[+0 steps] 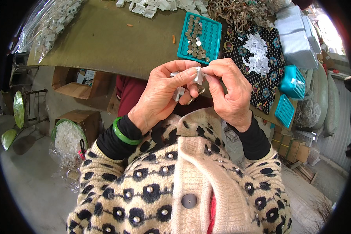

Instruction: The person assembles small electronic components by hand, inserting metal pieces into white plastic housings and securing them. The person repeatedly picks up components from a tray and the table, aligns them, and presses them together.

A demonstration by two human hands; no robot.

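Near the green counter (105, 43) and teal tray (213, 37), the left hand (156, 91) clamps its fingers on a white piece (199, 77), the right hand (233, 91) touching it, finger grip unclear.

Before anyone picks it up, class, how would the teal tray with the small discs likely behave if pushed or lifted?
The teal tray looks like moulded plastic, so it is probably stiff and fairly light. Its small round discs lie uncovered, so tilting it might send them sliding out.

White piece (199, 76), teal tray (212, 36), dotted black cloth (260, 93)
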